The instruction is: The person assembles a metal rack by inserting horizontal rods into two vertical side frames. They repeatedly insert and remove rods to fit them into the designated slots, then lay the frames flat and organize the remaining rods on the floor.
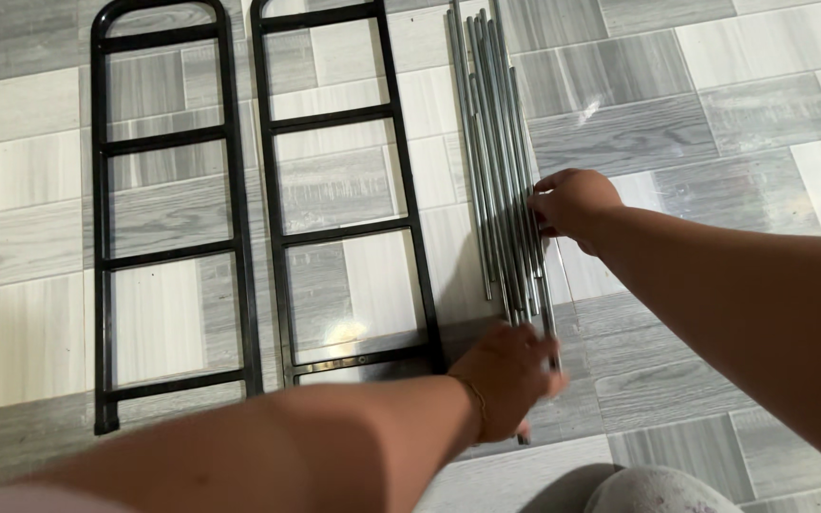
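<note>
Right of the two black ladder frames [258,199], a bundle of thin grey metal rods [501,161] lies lengthwise on the tile floor [715,114], bare tile beyond. Left hand [510,375] curls over the rods' near ends; right hand [572,201] pinches them mid-length.

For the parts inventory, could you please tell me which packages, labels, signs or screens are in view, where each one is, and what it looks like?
None: no package, label, sign or screen shows.
Only bare parts lie on the grey tiled floor: two black ladder-shaped frames on the left, and a bundle of silver rods at which both hands are.
</note>
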